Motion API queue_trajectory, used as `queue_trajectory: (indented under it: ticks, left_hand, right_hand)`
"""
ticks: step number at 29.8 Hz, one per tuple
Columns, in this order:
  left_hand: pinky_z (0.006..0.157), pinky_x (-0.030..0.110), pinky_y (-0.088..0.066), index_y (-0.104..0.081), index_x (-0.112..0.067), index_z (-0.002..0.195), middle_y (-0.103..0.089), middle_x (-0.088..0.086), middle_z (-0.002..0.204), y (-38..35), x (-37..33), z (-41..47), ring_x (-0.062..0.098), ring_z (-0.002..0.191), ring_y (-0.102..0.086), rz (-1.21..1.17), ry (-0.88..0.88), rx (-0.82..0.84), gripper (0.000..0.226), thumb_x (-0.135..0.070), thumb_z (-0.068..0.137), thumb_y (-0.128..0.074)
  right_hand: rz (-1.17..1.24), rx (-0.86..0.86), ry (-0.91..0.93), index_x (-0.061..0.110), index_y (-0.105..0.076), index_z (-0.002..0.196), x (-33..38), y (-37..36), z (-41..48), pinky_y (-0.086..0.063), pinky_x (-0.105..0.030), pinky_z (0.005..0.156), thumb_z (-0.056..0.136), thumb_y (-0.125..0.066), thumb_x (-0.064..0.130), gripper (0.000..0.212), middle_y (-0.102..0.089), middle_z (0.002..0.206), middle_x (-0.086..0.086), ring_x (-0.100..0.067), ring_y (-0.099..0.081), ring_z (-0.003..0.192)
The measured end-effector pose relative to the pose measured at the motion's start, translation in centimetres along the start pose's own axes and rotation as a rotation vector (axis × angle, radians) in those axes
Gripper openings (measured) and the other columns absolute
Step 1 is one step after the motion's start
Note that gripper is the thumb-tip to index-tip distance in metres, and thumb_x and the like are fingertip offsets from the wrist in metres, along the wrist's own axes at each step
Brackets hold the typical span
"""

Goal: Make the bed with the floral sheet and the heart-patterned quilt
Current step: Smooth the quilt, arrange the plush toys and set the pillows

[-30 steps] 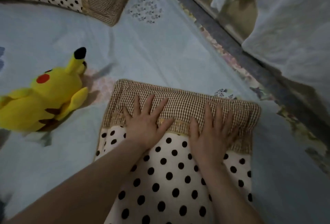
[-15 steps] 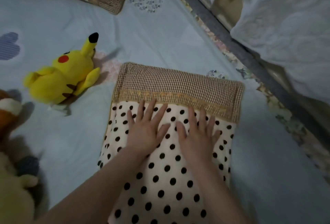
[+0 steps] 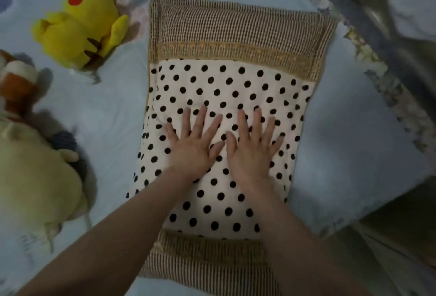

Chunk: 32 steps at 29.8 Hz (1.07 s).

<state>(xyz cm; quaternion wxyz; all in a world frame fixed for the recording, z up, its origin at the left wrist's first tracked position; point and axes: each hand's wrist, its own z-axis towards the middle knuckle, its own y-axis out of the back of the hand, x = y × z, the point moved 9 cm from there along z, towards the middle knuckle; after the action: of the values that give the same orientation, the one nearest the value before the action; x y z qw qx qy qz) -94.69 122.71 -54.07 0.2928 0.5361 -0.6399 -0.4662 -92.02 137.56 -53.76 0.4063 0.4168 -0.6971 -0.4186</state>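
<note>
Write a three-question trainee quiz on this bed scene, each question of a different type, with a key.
1. True or false: the left hand and right hand both lie flat, fingers spread, on the polka-dot pillow, with no curled grip.
2. Multiple choice: where is the yellow Pikachu plush relative to the pillow? A) to its left, B) on top of it, C) to its right.
3. Fill in the colour: the checked band across the pillow's far end is ____.

Key: 1 true; 2 A; 3 brown.
</note>
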Motion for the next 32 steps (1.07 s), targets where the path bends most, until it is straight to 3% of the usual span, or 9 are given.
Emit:
queue_trajectory:
  ticks: [3,7,9,16,19,24,26,30,32]
  left_hand:
    - [0.11,0.074,-0.004,-0.001,-0.046,0.154,0.009,-0.005,0.165,3.7,-0.1,-0.4,0.03,0.15,0.014,-0.09,-0.039,-0.04,0.065,-0.071,0.094,-0.01]
    - [0.115,0.067,-0.002,-0.019,-0.034,0.156,-0.008,-0.001,0.165,10.1,-0.2,-7.6,0.029,0.152,0.005,-0.225,-0.049,-0.352,0.064,-0.062,0.098,-0.026]
    - [0.116,0.065,0.0,-0.024,-0.028,0.155,-0.008,0.002,0.165,9.9,-0.3,-11.6,0.031,0.152,0.004,-0.28,-0.028,-0.399,0.063,-0.054,0.099,-0.033]
    - [0.107,0.077,-0.008,0.011,-0.05,0.151,0.021,-0.006,0.162,-4.0,1.8,-10.3,0.031,0.148,0.023,-0.083,0.081,0.147,0.065,-0.074,0.092,0.0]
    - [0.11,0.075,-0.005,0.01,-0.051,0.151,0.018,-0.007,0.163,-1.2,1.9,-10.8,0.03,0.148,0.022,-0.098,0.034,0.096,0.066,-0.075,0.09,0.001]
    - [0.114,0.068,0.002,-0.019,-0.031,0.156,-0.007,0.008,0.165,5.7,1.7,-17.9,0.037,0.151,0.002,-0.23,-0.043,-0.306,0.064,-0.059,0.098,-0.026]
    - [0.114,0.069,0.001,-0.016,-0.03,0.156,-0.006,0.01,0.165,2.2,2.6,-20.0,0.039,0.15,0.001,-0.205,0.007,-0.249,0.069,-0.06,0.096,-0.03]
    - [0.106,0.078,-0.013,-0.004,-0.044,0.155,0.006,-0.004,0.165,-6.6,3.8,-20.8,0.03,0.151,0.01,-0.141,0.074,0.134,0.076,-0.08,0.089,-0.016]
    - [0.108,0.076,-0.012,-0.008,-0.047,0.154,0.003,-0.006,0.165,-5.2,4.3,-19.9,0.029,0.151,0.009,-0.132,0.08,0.1,0.075,-0.082,0.088,-0.016]
  right_hand:
    - [0.089,-0.008,0.017,0.04,-0.007,0.155,1.0,3.2,0.0,-0.007,-0.067,0.114,0.101,-0.017,0.06,0.059,0.004,0.165,0.002,-0.033,0.011,0.15]
    - [0.172,-0.263,0.115,0.033,-0.014,0.157,1.5,11.5,-7.5,-0.007,-0.062,0.118,0.101,-0.031,0.057,0.063,-0.003,0.166,-0.004,-0.034,0.007,0.151]
    - [0.183,-0.288,0.147,0.029,-0.02,0.156,1.4,11.2,-11.4,-0.008,-0.063,0.117,0.1,-0.035,0.056,0.064,-0.007,0.165,-0.006,-0.036,0.003,0.151]
    - [-0.039,0.126,0.083,0.038,-0.007,0.156,-0.9,-2.8,-10.1,-0.015,-0.073,0.109,0.094,-0.027,0.073,0.073,0.008,0.165,0.003,-0.037,0.009,0.15]
    - [-0.006,0.117,0.111,0.041,-0.004,0.156,0.2,-0.3,-10.7,-0.012,-0.072,0.11,0.094,-0.022,0.074,0.072,0.009,0.165,0.003,-0.037,0.01,0.15]
    - [0.185,-0.224,0.222,0.027,-0.024,0.155,1.7,8.1,-17.8,-0.01,-0.066,0.116,0.097,-0.036,0.058,0.067,-0.014,0.163,-0.011,-0.04,-0.005,0.15]
    - [0.148,-0.239,0.305,0.024,-0.028,0.152,1.5,6.0,-20.7,-0.016,-0.07,0.112,0.095,-0.039,0.057,0.066,-0.024,0.16,-0.016,-0.045,-0.016,0.147]
    - [-0.104,0.119,0.336,0.032,-0.032,0.153,-0.2,-3.1,-21.2,-0.024,-0.072,0.103,0.091,-0.041,0.072,0.073,-0.017,0.163,-0.007,-0.042,-0.015,0.148]
    - [-0.065,0.081,0.309,0.032,-0.03,0.153,-0.2,-2.1,-20.3,-0.024,-0.072,0.105,0.091,-0.038,0.073,0.074,-0.017,0.164,-0.005,-0.04,-0.012,0.149]
